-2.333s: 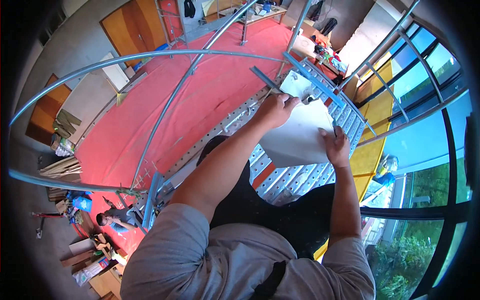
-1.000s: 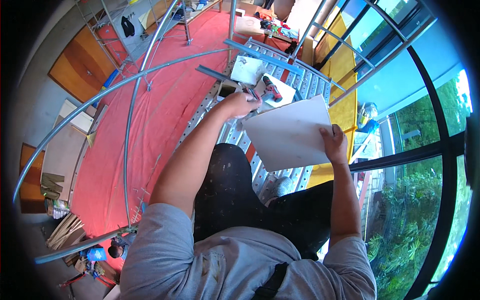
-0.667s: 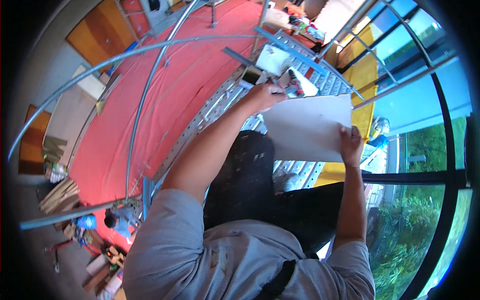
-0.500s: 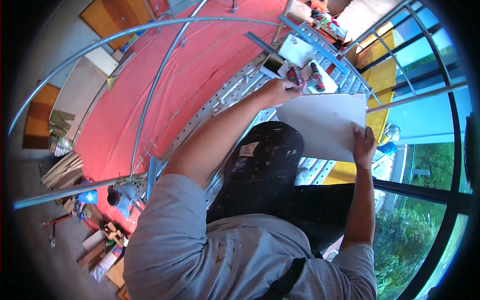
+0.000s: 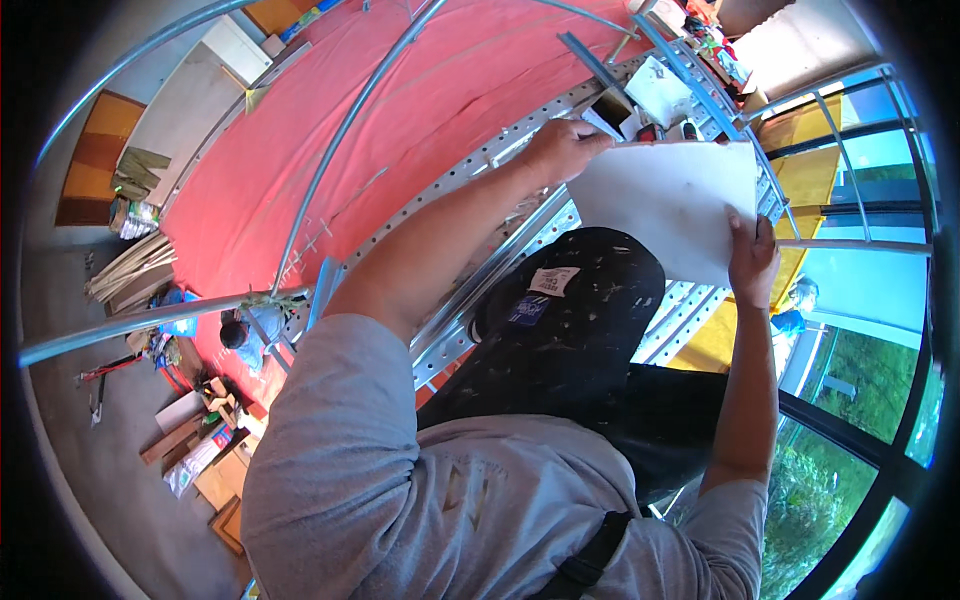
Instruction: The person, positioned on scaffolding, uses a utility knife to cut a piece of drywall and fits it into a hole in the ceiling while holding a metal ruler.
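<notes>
A flat white board (image 5: 670, 205) is held up in front of me, above my bent knee. My left hand (image 5: 568, 150) pinches its upper left corner. On the right edge, lower down, my right hand (image 5: 753, 262) grips the board with the thumb over its face. Just past the board's top edge, a red and black power tool (image 5: 651, 133) shows only in part. An open box (image 5: 610, 108) and a white sheet (image 5: 659, 90) lie on the perforated metal scaffold deck (image 5: 440, 345) beyond it.
Scaffold tubes (image 5: 340, 140) and a guardrail (image 5: 850, 160) surround me. Red sheeting (image 5: 300, 130) spreads far below at left, where another person (image 5: 240, 333) is, near wood pieces (image 5: 215, 405). Glazing with greenery outside (image 5: 860, 370) stands at right.
The board and both hands have shifted up and slightly right in view. The board now covers most of the power tools seen earlier. Both hands keep hold of it.
</notes>
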The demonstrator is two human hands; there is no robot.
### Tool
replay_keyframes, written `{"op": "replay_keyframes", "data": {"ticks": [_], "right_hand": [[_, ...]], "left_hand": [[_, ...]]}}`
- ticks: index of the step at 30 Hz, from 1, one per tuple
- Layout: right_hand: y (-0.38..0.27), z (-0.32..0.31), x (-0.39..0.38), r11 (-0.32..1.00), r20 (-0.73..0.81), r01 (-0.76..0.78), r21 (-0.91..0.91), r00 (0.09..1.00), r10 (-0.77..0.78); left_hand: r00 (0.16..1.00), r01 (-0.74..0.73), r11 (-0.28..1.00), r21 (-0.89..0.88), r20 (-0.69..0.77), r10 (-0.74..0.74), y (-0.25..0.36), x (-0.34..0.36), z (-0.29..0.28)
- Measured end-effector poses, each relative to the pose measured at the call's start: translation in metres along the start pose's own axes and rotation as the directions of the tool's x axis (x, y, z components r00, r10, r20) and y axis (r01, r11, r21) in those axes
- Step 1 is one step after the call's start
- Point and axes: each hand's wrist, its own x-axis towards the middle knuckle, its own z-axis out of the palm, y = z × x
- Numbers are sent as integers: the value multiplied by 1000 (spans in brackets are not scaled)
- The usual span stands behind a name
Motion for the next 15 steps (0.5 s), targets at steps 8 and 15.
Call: {"op": "replay_keyframes", "data": {"ticks": [8,15], "right_hand": [[-3,99,11,982,279,123,-141,957,-79],[-15,195,-8,939,521,240,-246,850,-81]], "left_hand": [[920,279,791,545,84,-382,-155,-160,-13],[914,343,640,688,-86,-397,-252,-333,27]]}}
